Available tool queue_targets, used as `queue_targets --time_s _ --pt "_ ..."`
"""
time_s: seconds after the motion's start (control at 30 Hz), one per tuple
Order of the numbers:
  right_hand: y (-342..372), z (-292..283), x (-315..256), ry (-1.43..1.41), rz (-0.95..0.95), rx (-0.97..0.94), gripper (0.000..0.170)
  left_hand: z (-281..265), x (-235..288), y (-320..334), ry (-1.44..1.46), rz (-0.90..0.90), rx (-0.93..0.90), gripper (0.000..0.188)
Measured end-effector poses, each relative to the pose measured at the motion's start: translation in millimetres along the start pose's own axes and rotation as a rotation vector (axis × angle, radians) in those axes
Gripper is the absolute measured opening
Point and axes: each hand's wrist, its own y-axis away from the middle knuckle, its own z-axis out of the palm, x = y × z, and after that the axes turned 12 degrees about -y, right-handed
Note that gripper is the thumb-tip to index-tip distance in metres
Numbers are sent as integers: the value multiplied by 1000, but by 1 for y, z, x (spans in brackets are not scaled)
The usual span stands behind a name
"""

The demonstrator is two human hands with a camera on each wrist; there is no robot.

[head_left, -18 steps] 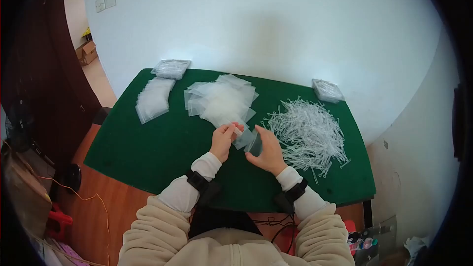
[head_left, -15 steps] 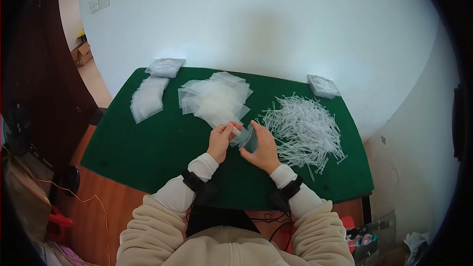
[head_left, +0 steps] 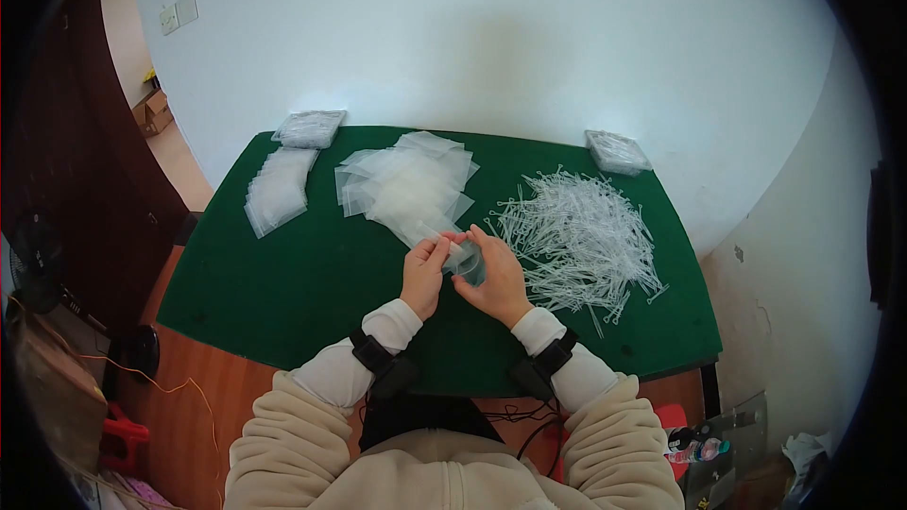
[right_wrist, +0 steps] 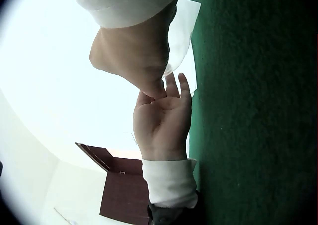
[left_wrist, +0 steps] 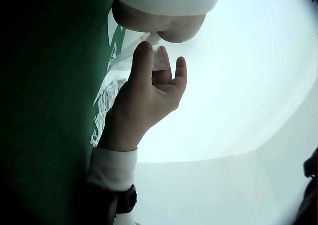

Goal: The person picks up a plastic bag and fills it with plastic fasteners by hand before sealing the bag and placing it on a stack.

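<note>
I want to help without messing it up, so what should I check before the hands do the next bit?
1. Left grip pinching the clear bag: ok.
2. Right grip curved round the clear bag's right side: ok.
3. Mouth of the clear bag open: cannot tell, too small and see-through.
4. Plastic sticks close by: ok, just right of the hands on the green table.
5. Plastic sticks lined up neatly: not ok, they're jumbled.
6. More bags nearby: ok, heaped beyond the hands.

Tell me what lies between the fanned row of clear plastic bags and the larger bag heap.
Only bare green tabletop; the head view shows this strip between the fanned row and the bag heap.
</note>
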Motion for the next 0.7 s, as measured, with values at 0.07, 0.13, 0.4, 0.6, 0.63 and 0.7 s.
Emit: queue_targets --time_s 0.07,0.13,0.4,0.6,0.63,0.7 --pt "0 0 0 -11 -12 7 72 1 -1 1 -32 15 -4 23" --pt "-1 1 1 -3 -38 27 69 1 -1 1 -82 21 19 23" --pt "-4 -5 -7 27 -57 55 63 -4 6 -1 20 -304 -111 23" --pt "-3 -12 14 -282 305 90 43 -24 37 -7 -101 -507 -522 23" --pt "-3 -14 22 -480 451 44 35 -24 41 -5 -155 -508 -638 24" --pt "-1 -16 33 -879 734 -45 21 -23 48 -2 -266 -505 -874 26"
